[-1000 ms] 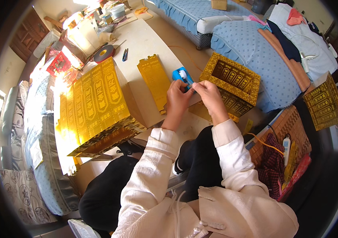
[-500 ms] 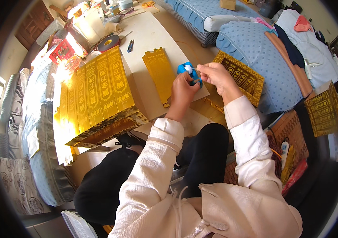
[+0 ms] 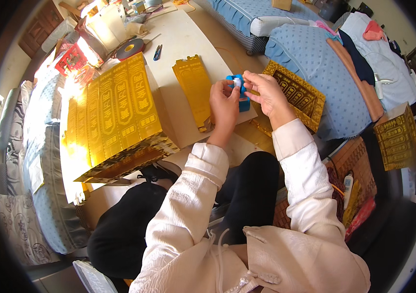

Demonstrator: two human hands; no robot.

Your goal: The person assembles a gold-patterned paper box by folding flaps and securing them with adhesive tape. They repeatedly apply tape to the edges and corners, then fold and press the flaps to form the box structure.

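Observation:
Both my hands meet above the low white table (image 3: 183,36) on a small blue tape dispenser (image 3: 238,84). My left hand (image 3: 223,105) grips its left side and my right hand (image 3: 262,92) pinches it from the right, fingertips at a white strip on its top. Just left of my left hand lies a narrow stack of gold embossed paper strips (image 3: 194,88). Behind my right hand an open gold paper box (image 3: 298,95) leans against a blue cushion (image 3: 315,58). Cream sleeves cover both forearms.
A big stack of gold printed sheets (image 3: 115,117) fills the table's left part. A dark tape roll (image 3: 131,48), a blue pen (image 3: 157,52) and red packets (image 3: 71,58) lie at the far end. Another gold box (image 3: 396,141) and a woven basket (image 3: 352,161) stand at the right.
My hands and the blue dispenser have stayed together; the view has shifted, so they sit a little higher and more to the right. My right fingers have moved onto the dispenser's top.

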